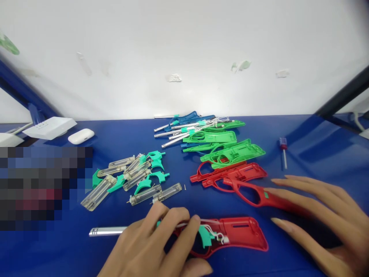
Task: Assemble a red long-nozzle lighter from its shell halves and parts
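In front of me lies an opened utility lighter [245, 234]: a red handle half with a silver tube [106, 231], a teal trigger [205, 236] and white wires inside. My left hand [152, 242] is curled over its middle, fingers pressing on it and hiding part of the trigger guard. To the right, my right hand [323, 215] has its fingers stretched out over another red handle half [276, 202]. A fingertip reaches its surface, while the thumb stands apart. Further red handle halves [245, 173] lie just beyond.
Clear fuel tanks [138, 180] with teal triggers [155, 156] lie left. Green handle halves [236, 152], silver tubes [175, 138] and blue halves [187, 119] are piled near the white wall. A small screwdriver [284, 150] lies right, a white case [81, 136] left, and a tiny screw [185, 187] mid-table.
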A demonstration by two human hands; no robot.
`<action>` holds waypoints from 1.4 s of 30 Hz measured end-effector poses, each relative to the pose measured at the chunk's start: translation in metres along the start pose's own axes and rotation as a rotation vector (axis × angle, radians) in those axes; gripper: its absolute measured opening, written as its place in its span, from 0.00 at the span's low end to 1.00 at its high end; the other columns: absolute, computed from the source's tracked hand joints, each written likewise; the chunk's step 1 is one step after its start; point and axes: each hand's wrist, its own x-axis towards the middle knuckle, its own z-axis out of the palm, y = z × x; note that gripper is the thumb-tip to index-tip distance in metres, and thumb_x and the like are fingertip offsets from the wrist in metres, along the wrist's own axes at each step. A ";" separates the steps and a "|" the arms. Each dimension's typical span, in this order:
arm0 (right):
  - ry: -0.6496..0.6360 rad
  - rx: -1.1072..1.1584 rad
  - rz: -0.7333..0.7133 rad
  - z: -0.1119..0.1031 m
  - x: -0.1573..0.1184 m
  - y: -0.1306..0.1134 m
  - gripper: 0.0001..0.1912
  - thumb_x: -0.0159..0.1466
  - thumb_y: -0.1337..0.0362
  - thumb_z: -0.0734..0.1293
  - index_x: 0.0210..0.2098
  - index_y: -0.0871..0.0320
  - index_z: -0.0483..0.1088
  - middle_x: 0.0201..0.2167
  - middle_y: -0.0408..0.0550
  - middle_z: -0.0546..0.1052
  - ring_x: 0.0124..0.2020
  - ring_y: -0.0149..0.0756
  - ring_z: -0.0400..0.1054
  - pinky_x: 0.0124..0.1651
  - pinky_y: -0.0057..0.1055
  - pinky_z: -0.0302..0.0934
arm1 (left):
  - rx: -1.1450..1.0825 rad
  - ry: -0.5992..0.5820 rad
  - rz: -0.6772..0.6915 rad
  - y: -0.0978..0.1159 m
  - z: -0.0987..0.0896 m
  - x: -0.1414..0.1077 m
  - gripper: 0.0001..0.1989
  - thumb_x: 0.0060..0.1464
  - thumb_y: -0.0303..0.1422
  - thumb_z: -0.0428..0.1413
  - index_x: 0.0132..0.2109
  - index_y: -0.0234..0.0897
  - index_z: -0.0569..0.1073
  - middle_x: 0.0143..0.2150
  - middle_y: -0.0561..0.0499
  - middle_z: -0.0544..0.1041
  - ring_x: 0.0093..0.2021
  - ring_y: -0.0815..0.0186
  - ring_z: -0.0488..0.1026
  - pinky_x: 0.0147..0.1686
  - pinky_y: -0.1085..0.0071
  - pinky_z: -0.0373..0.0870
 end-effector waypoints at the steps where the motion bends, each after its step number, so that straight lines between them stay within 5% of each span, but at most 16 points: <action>1: -0.005 0.007 -0.003 0.000 0.000 0.000 0.18 0.78 0.52 0.67 0.66 0.35 0.75 0.65 0.45 0.78 0.63 0.62 0.74 0.65 0.66 0.67 | 0.002 -0.005 0.000 -0.001 0.000 -0.002 0.18 0.83 0.46 0.46 0.55 0.48 0.79 0.45 0.61 0.86 0.46 0.60 0.78 0.38 0.65 0.75; 8: 0.034 0.041 -0.019 0.001 -0.002 0.001 0.17 0.79 0.55 0.68 0.65 0.37 0.77 0.63 0.43 0.79 0.63 0.57 0.74 0.66 0.59 0.66 | -0.075 -0.042 -0.048 -0.006 0.000 -0.010 0.18 0.84 0.31 0.44 0.57 0.48 0.80 0.47 0.59 0.85 0.50 0.62 0.75 0.45 0.66 0.72; 17: -0.014 0.080 -0.079 -0.002 -0.007 -0.015 0.21 0.79 0.62 0.67 0.68 0.37 0.76 0.65 0.43 0.79 0.66 0.56 0.72 0.71 0.57 0.63 | -0.134 -0.089 -0.052 -0.008 -0.001 -0.022 0.17 0.81 0.28 0.48 0.58 0.48 0.81 0.48 0.56 0.84 0.51 0.61 0.74 0.44 0.66 0.72; 24: 0.058 0.092 -0.011 0.005 -0.005 -0.016 0.21 0.73 0.49 0.75 0.64 0.40 0.81 0.59 0.47 0.83 0.65 0.61 0.75 0.63 0.56 0.75 | -0.162 -0.151 -0.063 -0.006 0.000 -0.024 0.20 0.76 0.22 0.50 0.61 0.49 0.79 0.51 0.55 0.82 0.54 0.59 0.72 0.47 0.64 0.71; 32: 0.061 0.101 0.017 0.006 -0.003 -0.015 0.19 0.74 0.49 0.73 0.62 0.39 0.81 0.58 0.47 0.83 0.65 0.62 0.76 0.62 0.59 0.75 | -0.202 -0.150 -0.067 -0.005 0.001 -0.025 0.20 0.78 0.22 0.48 0.61 0.48 0.79 0.51 0.56 0.80 0.53 0.61 0.70 0.46 0.66 0.68; 42: 0.021 0.109 -0.020 0.003 0.002 -0.016 0.15 0.79 0.59 0.69 0.63 0.43 0.78 0.64 0.43 0.79 0.65 0.48 0.73 0.66 0.50 0.66 | -0.141 -0.114 -0.063 -0.006 0.000 -0.017 0.16 0.80 0.26 0.50 0.60 0.46 0.80 0.50 0.55 0.83 0.53 0.60 0.73 0.49 0.65 0.72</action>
